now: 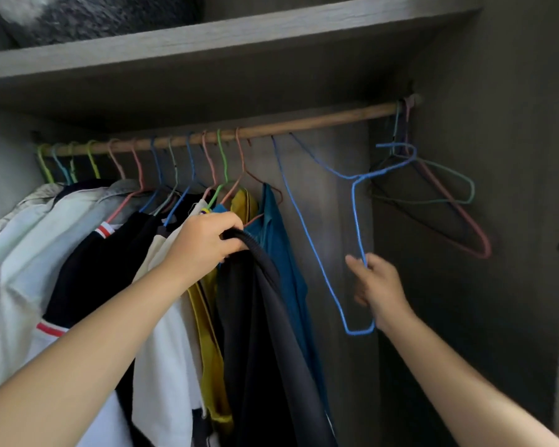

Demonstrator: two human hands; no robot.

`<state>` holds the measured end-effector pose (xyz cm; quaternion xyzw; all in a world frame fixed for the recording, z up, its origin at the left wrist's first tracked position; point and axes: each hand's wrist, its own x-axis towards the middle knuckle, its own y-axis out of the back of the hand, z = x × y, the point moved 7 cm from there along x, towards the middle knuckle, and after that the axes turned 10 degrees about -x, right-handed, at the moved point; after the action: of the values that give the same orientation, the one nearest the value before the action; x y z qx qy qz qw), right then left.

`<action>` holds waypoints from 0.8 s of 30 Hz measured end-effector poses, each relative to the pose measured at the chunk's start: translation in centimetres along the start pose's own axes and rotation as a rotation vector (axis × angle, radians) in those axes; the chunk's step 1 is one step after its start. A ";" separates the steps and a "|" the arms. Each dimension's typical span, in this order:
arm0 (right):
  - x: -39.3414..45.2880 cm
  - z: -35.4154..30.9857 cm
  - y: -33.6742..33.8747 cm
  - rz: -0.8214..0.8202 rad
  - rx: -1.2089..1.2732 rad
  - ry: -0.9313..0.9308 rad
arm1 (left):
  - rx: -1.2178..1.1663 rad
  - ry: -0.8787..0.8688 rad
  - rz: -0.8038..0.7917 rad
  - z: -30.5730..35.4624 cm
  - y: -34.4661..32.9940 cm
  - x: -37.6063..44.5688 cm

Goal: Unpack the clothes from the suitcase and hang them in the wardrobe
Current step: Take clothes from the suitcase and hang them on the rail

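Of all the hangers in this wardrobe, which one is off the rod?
The empty blue hanger, tilted in the gap, gripped by the right hand. Every other hanger hooks over the rod; the left hand holds a dark garment.

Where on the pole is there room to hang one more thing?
The wooden rail is bare between the teal garment and the bunch of empty hangers at its right end. The right hand holds the blue hanger in front of that gap. Left of the teal garment, the hanging clothes are packed tight.

wooden rail (304, 121) — hangers (175, 162), clothes (78, 237), grey shelf (207, 43) — fuzzy bundle (94, 14)
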<state>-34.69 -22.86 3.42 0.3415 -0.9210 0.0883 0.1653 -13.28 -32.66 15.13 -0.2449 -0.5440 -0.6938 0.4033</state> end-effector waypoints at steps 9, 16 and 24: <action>-0.2 2.0 -2.7 -0.162 0.453 -0.319 | -0.047 0.062 -0.089 -0.8 3.0 -2.7; -3.7 1.3 -3.5 -0.363 -0.303 -0.136 | 0.013 0.106 -0.125 -2.4 5.2 -4.5; -7.5 -0.6 -3.7 -0.366 0.163 -0.274 | 0.017 0.125 -0.210 -1.0 6.3 -7.8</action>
<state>-26.75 -20.97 1.42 0.5237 -0.8475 0.0839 0.0237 -3.68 -31.86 12.29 -0.1392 -0.5465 -0.7415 0.3635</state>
